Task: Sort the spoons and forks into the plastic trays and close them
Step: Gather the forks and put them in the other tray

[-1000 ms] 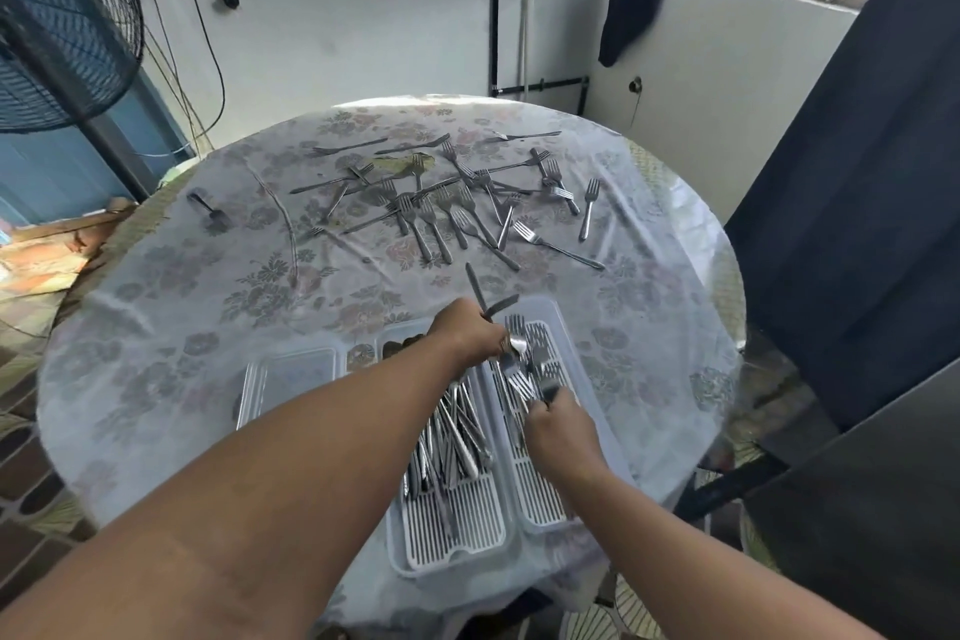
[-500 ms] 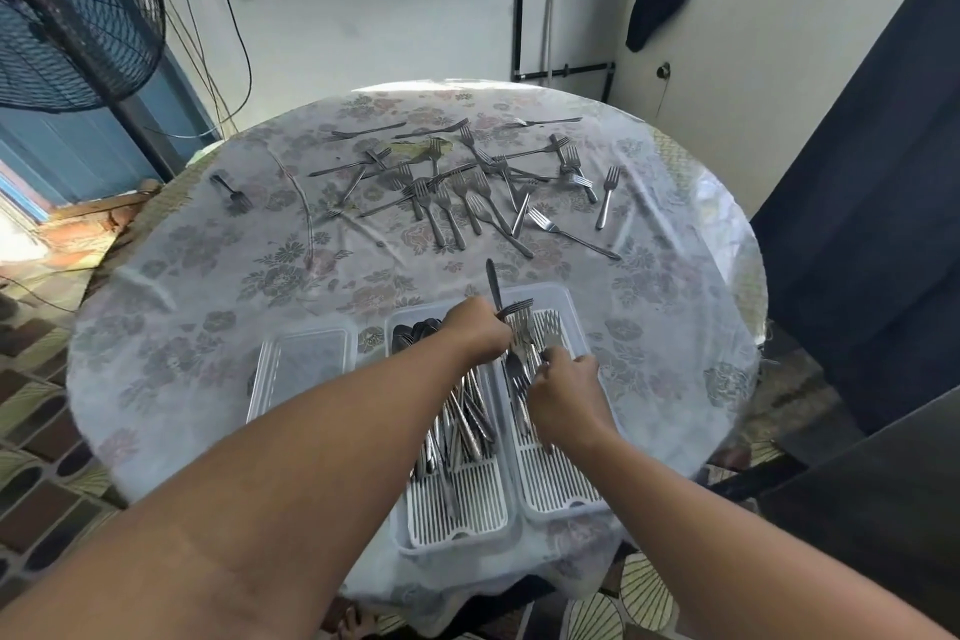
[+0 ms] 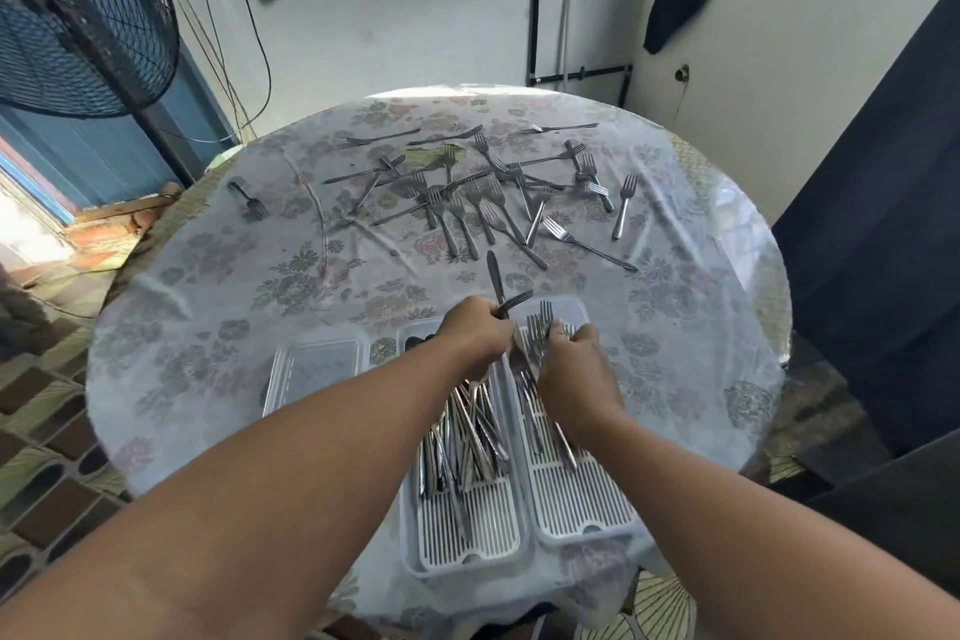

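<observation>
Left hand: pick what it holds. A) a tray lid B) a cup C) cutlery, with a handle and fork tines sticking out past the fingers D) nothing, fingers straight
C: the left hand is curled round cutlery, a handle pointing away from the person and fork tines poking out of the grip, above the trays.

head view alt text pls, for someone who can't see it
Over two white slatted trays on a round floral-clothed table, a person's left hand grips cutlery while the right hand handles forks in the right tray. Many loose forks lie scattered farther back.
</observation>
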`<state>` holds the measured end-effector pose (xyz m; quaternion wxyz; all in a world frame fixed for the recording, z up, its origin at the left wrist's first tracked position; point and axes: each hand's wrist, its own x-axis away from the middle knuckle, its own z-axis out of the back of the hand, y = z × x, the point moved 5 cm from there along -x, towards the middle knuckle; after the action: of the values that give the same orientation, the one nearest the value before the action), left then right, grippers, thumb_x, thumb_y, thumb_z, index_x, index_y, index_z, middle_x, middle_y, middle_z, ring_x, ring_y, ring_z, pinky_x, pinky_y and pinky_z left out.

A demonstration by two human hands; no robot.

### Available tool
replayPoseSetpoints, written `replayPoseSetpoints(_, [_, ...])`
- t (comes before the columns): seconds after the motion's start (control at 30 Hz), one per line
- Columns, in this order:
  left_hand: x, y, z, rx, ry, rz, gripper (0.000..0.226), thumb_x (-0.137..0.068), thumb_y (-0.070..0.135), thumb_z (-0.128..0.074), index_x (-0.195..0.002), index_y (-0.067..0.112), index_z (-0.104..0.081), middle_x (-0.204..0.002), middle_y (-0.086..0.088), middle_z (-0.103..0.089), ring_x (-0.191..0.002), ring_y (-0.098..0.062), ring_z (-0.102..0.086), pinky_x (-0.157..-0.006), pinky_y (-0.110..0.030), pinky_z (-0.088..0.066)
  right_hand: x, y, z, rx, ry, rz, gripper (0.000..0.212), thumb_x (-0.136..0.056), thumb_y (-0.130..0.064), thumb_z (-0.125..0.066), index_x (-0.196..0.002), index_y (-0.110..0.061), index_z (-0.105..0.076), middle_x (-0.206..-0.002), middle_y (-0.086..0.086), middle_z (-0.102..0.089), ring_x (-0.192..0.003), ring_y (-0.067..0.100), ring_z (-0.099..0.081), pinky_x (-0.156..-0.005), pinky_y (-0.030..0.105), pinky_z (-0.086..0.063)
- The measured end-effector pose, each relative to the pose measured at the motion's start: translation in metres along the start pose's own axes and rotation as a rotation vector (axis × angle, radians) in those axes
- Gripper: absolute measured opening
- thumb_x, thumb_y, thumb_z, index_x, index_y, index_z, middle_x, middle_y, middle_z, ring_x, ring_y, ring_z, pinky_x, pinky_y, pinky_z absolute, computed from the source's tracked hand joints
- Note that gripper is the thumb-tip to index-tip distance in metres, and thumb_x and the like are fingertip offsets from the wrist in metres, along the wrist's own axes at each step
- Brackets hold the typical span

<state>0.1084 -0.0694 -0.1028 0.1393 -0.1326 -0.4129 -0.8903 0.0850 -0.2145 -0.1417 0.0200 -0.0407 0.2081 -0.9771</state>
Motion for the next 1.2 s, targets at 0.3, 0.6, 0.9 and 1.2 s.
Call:
replayPoseSetpoints(0.3, [-0.015,0.006,-0.006,0.228,-0.128,0.048,0.022,-0.096,0.008,-0.062,-0.075,0.015,-0.061,-0.071,-0.005,-0.057,-0.057,-0.016,-0.048,-0.052,-0.025,-0.035,0.0,0.0,-0.006,-0.937,-0.188,-0.323,0.032,-0.103,-0.042,-0.051,-0.088,-0.02,-0.069,-0.081,0.002,-0.067,-0.069,0.018,-0.061,-0.061,0.029,-0.047])
replayPoseSetpoints(0.6, [0.009,0.007,-0.018,0.563,0.071,0.206,0.034,-0.101,0.033,-0.033,-0.125,0.012,-0.044,-0.112,-0.022,-0.068,-0.066,-0.025,-0.055,-0.053,-0.028,-0.042,0.015,0.031,0.009,-1.311,0.226,-0.515,0.018,-0.091,-0.013,-0.075,-0.104,-0.008,-0.064,-0.082,0.011,-0.071,-0.062,0.015,-0.064,-0.058,0.03,-0.05])
replayPoseSetpoints(0.9, [0.031,0.0,-0.038,0.328,0.129,0.127,0.021,-0.095,0.026,-0.07,-0.113,0.014,-0.071,-0.106,-0.007,-0.075,-0.09,-0.022,-0.069,-0.085,-0.035,-0.058,0.006,0.068,0.058,-1.25,0.349,-0.385,0.007,-0.096,-0.025,-0.072,-0.093,-0.019,-0.069,-0.087,0.001,-0.069,-0.082,0.016,-0.065,-0.076,0.03,-0.054])
replayPoseSetpoints(1.2, [0.031,0.0,-0.039,-0.309,0.172,-0.102,0.06,-0.086,0.046,-0.078,-0.137,0.022,-0.056,-0.116,-0.003,-0.072,-0.111,-0.026,-0.065,-0.097,-0.04,-0.043,0.002,0.041,0.037,-0.478,0.034,-0.035,0.037,-0.095,-0.044,-0.069,-0.122,-0.036,-0.044,-0.078,-0.007,-0.073,-0.077,0.02,-0.069,-0.076,0.041,-0.053])
